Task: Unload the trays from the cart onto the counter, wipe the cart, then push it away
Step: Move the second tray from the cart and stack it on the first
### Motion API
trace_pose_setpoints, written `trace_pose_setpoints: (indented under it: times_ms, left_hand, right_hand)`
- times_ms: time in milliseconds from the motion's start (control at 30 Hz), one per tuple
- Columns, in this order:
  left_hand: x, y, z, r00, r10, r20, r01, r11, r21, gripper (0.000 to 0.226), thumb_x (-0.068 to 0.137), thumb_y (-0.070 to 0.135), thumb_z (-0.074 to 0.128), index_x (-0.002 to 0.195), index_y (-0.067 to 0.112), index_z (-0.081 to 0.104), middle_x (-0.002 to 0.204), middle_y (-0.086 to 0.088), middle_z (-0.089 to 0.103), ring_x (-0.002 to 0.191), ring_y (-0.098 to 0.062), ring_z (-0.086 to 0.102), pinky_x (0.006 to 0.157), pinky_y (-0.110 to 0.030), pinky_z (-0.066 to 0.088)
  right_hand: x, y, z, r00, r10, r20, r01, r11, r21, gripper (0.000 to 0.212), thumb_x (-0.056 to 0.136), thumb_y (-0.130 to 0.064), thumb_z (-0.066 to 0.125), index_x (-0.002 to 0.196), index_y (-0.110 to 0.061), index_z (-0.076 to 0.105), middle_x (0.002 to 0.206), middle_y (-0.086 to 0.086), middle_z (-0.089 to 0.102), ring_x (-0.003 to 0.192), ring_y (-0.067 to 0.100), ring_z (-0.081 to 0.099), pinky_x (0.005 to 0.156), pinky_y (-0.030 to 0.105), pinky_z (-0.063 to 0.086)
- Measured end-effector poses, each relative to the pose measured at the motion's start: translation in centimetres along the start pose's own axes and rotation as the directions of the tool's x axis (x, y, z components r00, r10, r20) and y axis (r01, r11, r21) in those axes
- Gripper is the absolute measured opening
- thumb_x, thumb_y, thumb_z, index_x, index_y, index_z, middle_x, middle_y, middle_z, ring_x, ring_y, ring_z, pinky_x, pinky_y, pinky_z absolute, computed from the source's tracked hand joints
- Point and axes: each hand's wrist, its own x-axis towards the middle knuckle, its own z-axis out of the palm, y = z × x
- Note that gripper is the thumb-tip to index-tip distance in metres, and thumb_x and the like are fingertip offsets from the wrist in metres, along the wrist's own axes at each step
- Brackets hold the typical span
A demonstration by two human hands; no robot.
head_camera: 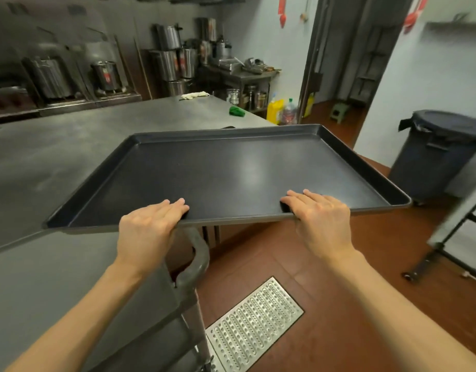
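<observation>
Nearest the camera, two bare forearms reach forward over the grey plastic cart with its looped handle (196,253), which stands at the near left, beside a perforated steel floor drain (254,324) set in the red tiled floor. Both hands grip the near long rim of a wide, shallow, dark non-stick baking tray (226,173), held roughly level in the air with its far edge over the near corner of the large brushed stainless-steel counter (78,146). Holding so broad a tray by one edge alone is the main risk, as I judge it: all its weight hangs beyond the fingers, so the far side could droop, strike the counter's edge and twist out of the grip, and the near right corner juts over open floor where nothing would catch it. A second hazard may be the cart's handle just under the tray, which the tray could snag if lowered too soon. On the far part of the counter lie a green cloth (237,111) and a pale rag (194,95), well apart from the tray. As for the grip, the left hand (148,224) lies with fingers flat over the rim onto the tray's floor, and the right hand (318,213) matches it further right; both thumbs are hidden, presumably clamped underneath.
</observation>
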Motion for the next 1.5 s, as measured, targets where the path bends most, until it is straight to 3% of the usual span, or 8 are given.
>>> trace_pose_setpoints:
  times_ms: [100, 233, 333, 500, 667, 833, 1167, 1500]
  left_hand:
    - [3.6, 2.1, 4.2, 0.999, 0.013, 0.03, -0.012, 0.999, -0.031, 0.029, 0.085, 0.008, 0.051, 0.093, 0.005, 0.078, 0.098, -0.01, 0.077, 0.084, -0.033, 0.074, 0.064, -0.043, 0.062]
    - [7.7, 3.3, 10.6, 0.998, 0.011, 0.054, -0.01, 1.0, -0.021, 0.019, 0.08, 0.004, 0.064, 0.092, 0.006, 0.078, 0.097, -0.01, 0.077, 0.083, -0.032, 0.075, 0.063, -0.043, 0.062]
    - [10.9, 3.3, 16.5, 0.999, 0.008, 0.052, -0.007, 1.0, -0.016, 0.024, 0.086, 0.011, 0.055, 0.093, 0.007, 0.078, 0.096, -0.01, 0.077, 0.083, -0.031, 0.075, 0.062, -0.041, 0.06]
    - [17.0, 2.0, 25.8, 0.995, -0.07, 0.076, 0.072, 0.997, -0.022, 0.023, 0.073, -0.001, 0.066, 0.09, 0.007, 0.079, 0.092, -0.011, 0.078, 0.081, -0.031, 0.075, 0.059, -0.039, 0.059]
    - [22.7, 0.2, 32.2, 0.989, -0.121, 0.089, 0.119, 0.993, 0.027, 0.02, 0.075, 0.001, 0.066, 0.089, 0.008, 0.078, 0.086, -0.01, 0.078, 0.077, -0.029, 0.076, 0.054, -0.038, 0.059]
    - [27.5, -3.1, 37.6, 0.979, -0.177, 0.098, 0.164, 0.978, 0.13, 0.023, 0.073, 0.002, 0.062, 0.088, 0.01, 0.078, 0.083, -0.008, 0.078, 0.072, -0.027, 0.075, 0.051, -0.036, 0.057]
    - [32.8, -6.7, 49.1, 0.926, -0.359, 0.112, 0.305, 0.892, 0.334, 0.023, 0.073, 0.0, 0.071, 0.094, 0.009, 0.078, 0.086, -0.01, 0.078, 0.076, -0.029, 0.075, 0.056, -0.038, 0.056]
    - [31.8, -13.8, 55.4, 0.865, -0.49, 0.112, 0.402, 0.807, 0.432, 0.026, 0.072, -0.005, 0.07, 0.094, 0.008, 0.078, 0.085, -0.01, 0.078, 0.075, -0.029, 0.075, 0.056, -0.038, 0.056]
  right_hand:
    - [0.8, 5.0, 2.1, 1.0, 0.015, -0.001, -0.015, 1.0, -0.021, 0.032, 0.055, 0.011, 0.082, 0.075, -0.013, 0.073, 0.074, 0.006, 0.075, 0.067, 0.032, 0.072, 0.05, 0.035, 0.055]
    - [2.4, 11.0, 6.6, 1.0, 0.011, 0.014, -0.011, 1.0, -0.025, 0.031, 0.057, 0.011, 0.081, 0.074, -0.014, 0.073, 0.074, 0.004, 0.075, 0.067, 0.03, 0.072, 0.047, 0.033, 0.053]
    - [5.0, 15.6, 11.0, 0.999, -0.014, 0.047, 0.015, 1.0, -0.018, 0.031, 0.058, 0.011, 0.079, 0.075, -0.015, 0.074, 0.074, 0.003, 0.075, 0.067, 0.029, 0.072, 0.047, 0.033, 0.053]
    - [11.3, 22.9, 18.6, 0.988, -0.05, 0.147, 0.053, 0.998, -0.016, 0.028, 0.059, 0.004, 0.081, 0.077, -0.017, 0.072, 0.075, 0.002, 0.075, 0.07, 0.028, 0.072, 0.053, 0.035, 0.054]
    - [17.6, 27.9, 25.2, 0.977, -0.073, 0.198, 0.068, 0.997, 0.031, 0.027, 0.065, 0.006, 0.075, 0.08, -0.018, 0.073, 0.077, 0.001, 0.076, 0.075, 0.027, 0.073, 0.057, 0.036, 0.055]
    - [24.3, 30.9, 33.0, 0.978, -0.143, 0.15, 0.12, 0.981, 0.156, 0.025, 0.07, 0.007, 0.073, 0.079, -0.017, 0.073, 0.068, 0.0, 0.072, 0.066, 0.025, 0.071, 0.052, 0.031, 0.052]
    - [35.4, 36.5, 49.9, 0.939, -0.325, 0.114, 0.256, 0.879, 0.402, 0.014, 0.084, -0.005, 0.074, 0.093, -0.015, 0.078, 0.081, 0.002, 0.078, 0.073, 0.023, 0.075, 0.06, 0.026, 0.051]
    - [41.9, 32.3, 62.3, 0.878, -0.465, 0.117, 0.34, 0.777, 0.53, 0.024, 0.073, 0.003, 0.077, 0.09, -0.014, 0.078, 0.076, 0.001, 0.077, 0.067, 0.023, 0.073, 0.058, 0.028, 0.051]
